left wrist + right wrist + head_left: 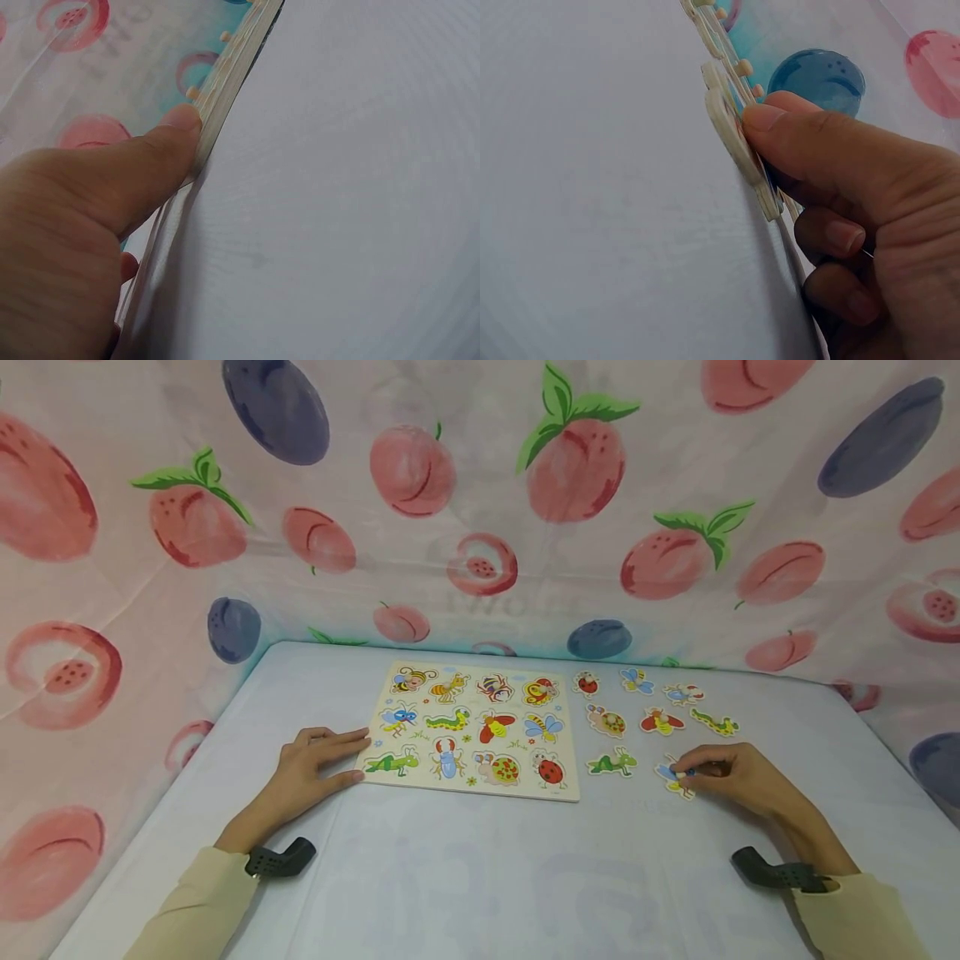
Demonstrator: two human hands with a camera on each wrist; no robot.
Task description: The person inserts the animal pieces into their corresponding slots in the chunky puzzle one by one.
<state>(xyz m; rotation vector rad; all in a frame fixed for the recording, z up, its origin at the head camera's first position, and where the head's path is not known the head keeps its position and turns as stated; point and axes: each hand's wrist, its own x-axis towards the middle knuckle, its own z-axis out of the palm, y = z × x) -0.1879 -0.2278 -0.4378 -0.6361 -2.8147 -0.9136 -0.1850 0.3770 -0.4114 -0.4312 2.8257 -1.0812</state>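
Observation:
A wooden insect puzzle board (468,786) lies flat on the table, with several rows of bug pictures. My left hand (311,767) rests at its left edge, fingers extended and touching the rim. In the left wrist view, the thumb (154,161) lies against the board's edge (225,97), where small knobs stand up. To the right of the board, my right hand (738,777) pinches a blue winged insect puzzle piece (666,772) between thumb and fingers. The right wrist view shows this piece (727,135) edge-on, low over the table; whether it touches cannot be told.
Several loose pieces lie between the board and the back cloth's right side, among them a ladybug (587,684), a snail (606,721), a caterpillar (715,722) and a grasshopper (612,762). A fruit-print cloth (420,577) rises behind the white table (480,877).

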